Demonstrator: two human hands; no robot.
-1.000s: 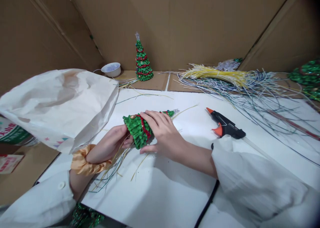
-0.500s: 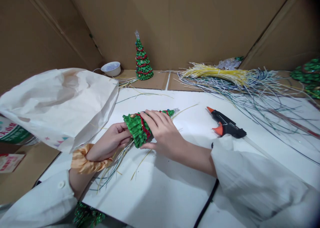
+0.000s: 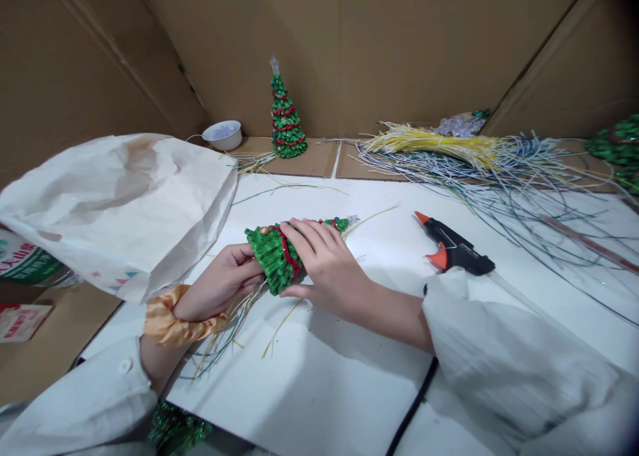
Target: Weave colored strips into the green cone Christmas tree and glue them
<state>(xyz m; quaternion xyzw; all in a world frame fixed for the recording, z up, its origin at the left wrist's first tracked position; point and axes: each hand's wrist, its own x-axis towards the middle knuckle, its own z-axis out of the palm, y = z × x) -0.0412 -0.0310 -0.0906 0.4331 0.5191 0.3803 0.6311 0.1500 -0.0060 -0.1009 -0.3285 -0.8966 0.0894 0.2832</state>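
Observation:
A small green Christmas tree ornament (image 3: 273, 263) with a red garland and a gold bead lies on its side above the white board, its clear tip pointing right. My right hand (image 3: 327, 259) is wrapped over its middle, hiding much of the branches. At the wide base, my left hand (image 3: 230, 276) is closed, with its fingertips partly hidden behind the tree's rim; what they pinch there I cannot make out. Thin yellow, white and green wires (image 3: 234, 323) trail under the left hand and the tree's base.
A black-and-orange glue gun (image 3: 456, 248) lies to the right. Behind it are bundled wires (image 3: 439, 146). A second tree (image 3: 287, 120) stands upright near a white bowl (image 3: 222, 135). A white bag (image 3: 120, 210) lies left. Cardboard walls (image 3: 339, 50) surround the board (image 3: 359, 383).
Both hands keep their hold at the tree with hardly any visible movement. The whole view has shifted very slightly.

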